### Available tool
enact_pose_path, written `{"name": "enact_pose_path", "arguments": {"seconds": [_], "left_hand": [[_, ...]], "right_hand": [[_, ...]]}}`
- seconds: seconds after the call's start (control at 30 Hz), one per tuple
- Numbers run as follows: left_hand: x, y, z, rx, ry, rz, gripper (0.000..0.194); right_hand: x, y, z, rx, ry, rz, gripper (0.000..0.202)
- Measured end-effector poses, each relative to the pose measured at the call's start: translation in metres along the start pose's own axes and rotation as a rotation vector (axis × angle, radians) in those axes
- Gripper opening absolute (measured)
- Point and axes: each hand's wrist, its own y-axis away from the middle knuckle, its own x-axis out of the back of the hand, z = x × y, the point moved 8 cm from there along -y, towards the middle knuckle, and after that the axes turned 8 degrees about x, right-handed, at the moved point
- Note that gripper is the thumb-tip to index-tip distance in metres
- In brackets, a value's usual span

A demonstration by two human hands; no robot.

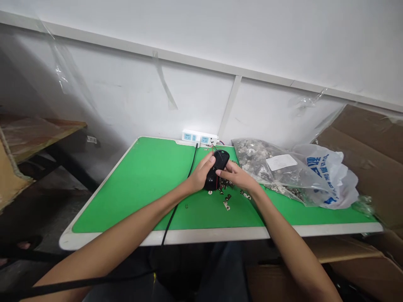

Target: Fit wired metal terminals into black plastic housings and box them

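A glossy black plastic casing (217, 166), rounded and with a slot near its top end, is held tilted above the middle of the green-topped table. Thin red and black wires show at its upper end, and a red line runs down its lower part. My left hand (201, 173) is closed around its left side, thumb on the front face. From the right, my right hand (238, 174) grips the other edge, its thumb on the front and its other fingers partly hidden behind. Small metal pieces (226, 205) lie scattered beneath and beside the hands.
A white power strip (200, 137) stands at the table's back edge, and its black cable (172, 216) crosses the green top (126, 197). Clear bags of small metal parts (256, 157) and a white printed plastic bag (335, 176) lie right. Cardboard (362, 142) leans beyond.
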Motion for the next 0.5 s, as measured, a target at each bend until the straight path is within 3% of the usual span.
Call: {"name": "enact_pose_path", "arguments": {"seconds": [0.3,0.5], "left_hand": [[0.004,-0.01,-0.013,0.175,0.084,-0.028,0.045],[-0.001,-0.009,-0.011,0.202,0.168,-0.099,0.036]], "right_hand": [[0.004,-0.005,0.011,-0.064,-0.256,0.063,0.049],[0.009,-0.008,0.005,-0.027,-0.225,0.135,0.056]]}}
